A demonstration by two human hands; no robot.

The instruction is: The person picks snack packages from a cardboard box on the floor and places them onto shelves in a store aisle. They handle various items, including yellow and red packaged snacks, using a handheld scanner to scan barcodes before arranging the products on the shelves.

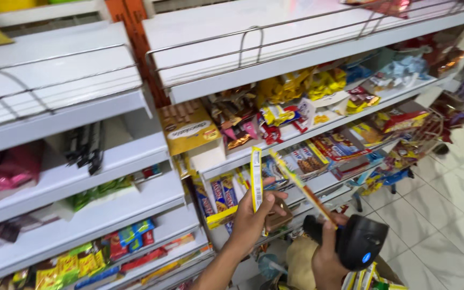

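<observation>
My left hand [254,212] holds a thin yellow snack packet [256,177] upright, edge-on, in front of the shelves. My right hand [326,252] grips a black handheld scanner [360,241] with a small blue light, and the same hand pinches a long yellow and orange snack packet [302,188] that slants up to the left. Both packets hover close together before the middle shelf of boxed sweets [221,196].
White store shelves [307,53] with wire rails run across the view, the top ones bare. Lower shelves carry snack packets, chocolate boxes [188,128] and candy [108,252]. A white tiled floor [457,198] lies at the right. More packets sit below my right hand [366,279].
</observation>
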